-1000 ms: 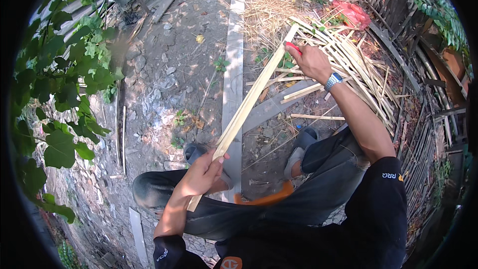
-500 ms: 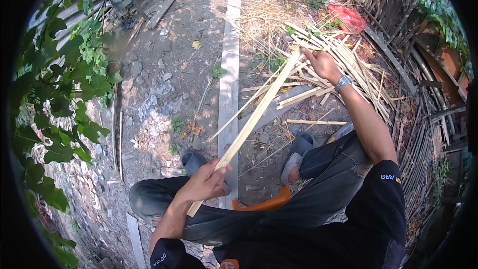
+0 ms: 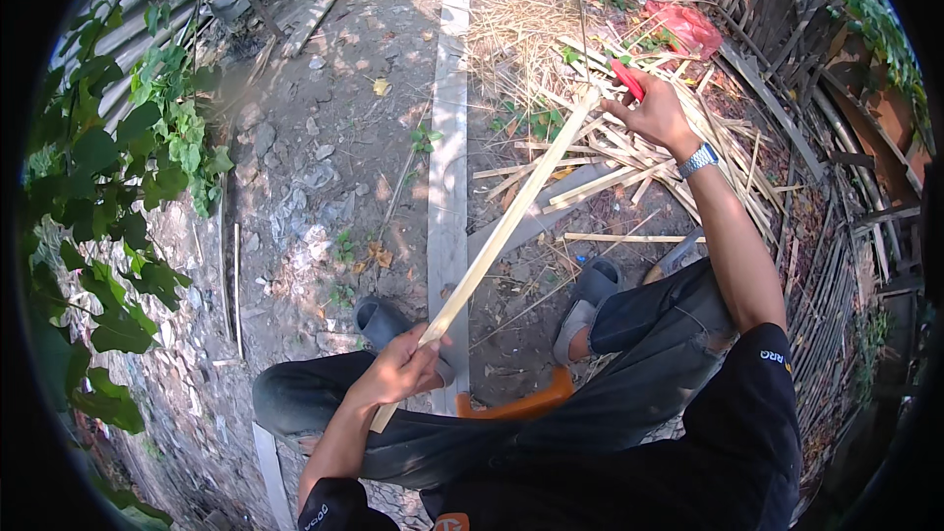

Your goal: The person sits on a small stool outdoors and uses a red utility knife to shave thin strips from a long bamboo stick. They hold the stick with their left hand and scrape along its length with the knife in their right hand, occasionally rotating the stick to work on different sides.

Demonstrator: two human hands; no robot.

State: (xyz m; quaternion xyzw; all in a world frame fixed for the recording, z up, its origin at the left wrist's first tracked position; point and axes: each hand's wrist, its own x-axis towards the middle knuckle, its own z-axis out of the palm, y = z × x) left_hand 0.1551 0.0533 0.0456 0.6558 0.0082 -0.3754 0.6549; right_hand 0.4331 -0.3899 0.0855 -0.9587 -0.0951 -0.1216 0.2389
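Observation:
A long, pale bamboo strip [image 3: 506, 219] slants from my lap up to the far right. My left hand [image 3: 403, 366] is closed around its near end, which sticks out below the fist over my thigh. At the far end is my right hand [image 3: 654, 118], with its fingers curled around a red tool handle [image 3: 626, 80]; any blade is too small or hidden to make out. The thumb lies close to the strip's tip. From that tip a thin sliver [image 3: 580, 15] rises toward the top of the view.
Beyond my right hand lies a heap of split strips [image 3: 723, 152] with thin shavings [image 3: 511, 29] behind it. A grey plank [image 3: 448, 138] runs away from me along the ground. Near my feet is an orange plastic piece [image 3: 521, 401]. Leafy vines [image 3: 108, 236] hang at the left.
The red handle now shows in my right hand, which has turned at the strip's far end. The thin sliver that hung beside the strip now points away, upward. My left hand stays on the near end.

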